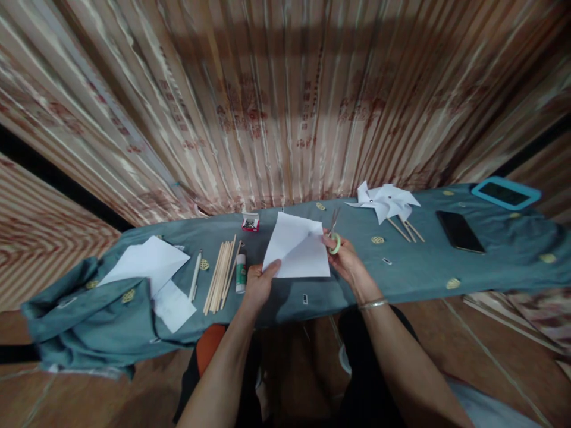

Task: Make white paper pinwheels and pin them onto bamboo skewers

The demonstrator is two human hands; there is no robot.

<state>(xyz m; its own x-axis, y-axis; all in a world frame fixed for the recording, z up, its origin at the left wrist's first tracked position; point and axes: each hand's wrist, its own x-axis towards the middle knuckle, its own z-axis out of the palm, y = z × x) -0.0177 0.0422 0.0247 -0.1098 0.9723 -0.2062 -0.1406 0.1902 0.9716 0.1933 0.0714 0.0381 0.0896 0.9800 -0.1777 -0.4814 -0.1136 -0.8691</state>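
One white sheet [297, 252] at mid-frame

Our left hand [259, 285] pinches its lower-left edge between thumb and fingers; our right hand [343, 257], curled round scissors [336, 244] with blades pointing up the frame, touches its right edge. We have wooden sticks [220, 276] left of centre, pinwheels [386, 201] right.

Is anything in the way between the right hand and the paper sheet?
Nothing visible: the right hand, holding the scissors, is at the right edge of the paper sheet, and the left hand holds its lower left part.
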